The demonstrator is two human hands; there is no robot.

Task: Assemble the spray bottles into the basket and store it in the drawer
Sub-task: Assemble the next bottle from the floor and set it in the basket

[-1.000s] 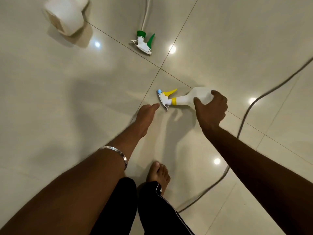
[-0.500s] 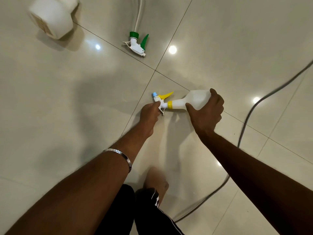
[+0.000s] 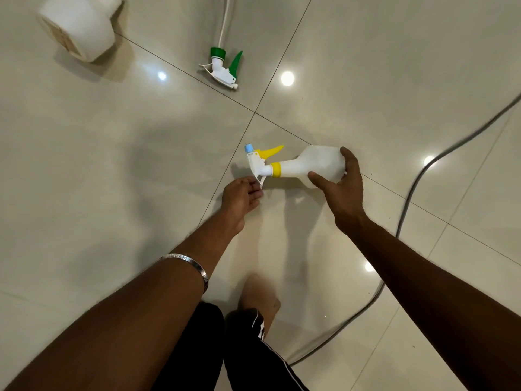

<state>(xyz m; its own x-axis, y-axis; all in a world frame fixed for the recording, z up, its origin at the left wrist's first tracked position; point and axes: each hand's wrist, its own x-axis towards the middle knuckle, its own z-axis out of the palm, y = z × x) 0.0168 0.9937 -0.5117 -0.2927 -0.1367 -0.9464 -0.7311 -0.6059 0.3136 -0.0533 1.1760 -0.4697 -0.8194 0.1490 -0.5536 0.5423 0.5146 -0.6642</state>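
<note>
A white spray bottle (image 3: 315,165) with a yellow collar, yellow trigger and blue nozzle lies sideways low over the tiled floor. My right hand (image 3: 342,190) grips its wide body from the near side, thumb under and fingers over the base. My left hand (image 3: 241,197) is at its spray head (image 3: 258,162), fingertips pinching the white tab below the head. A loose green spray head (image 3: 222,67) with a white dip tube lies on the floor farther away. Another white bottle (image 3: 77,26) lies on its side at the far left.
A grey cable (image 3: 406,204) curves across the floor on the right, passing behind my right arm. My bare foot (image 3: 260,297) and black trouser legs are directly below the hands. Ceiling lights reflect off the glossy tiles.
My left hand reached forward to the yellow spray head, gripped it, then slid back to its lower tab. My right hand has kept hold of the bottle, which shifted slightly.
</note>
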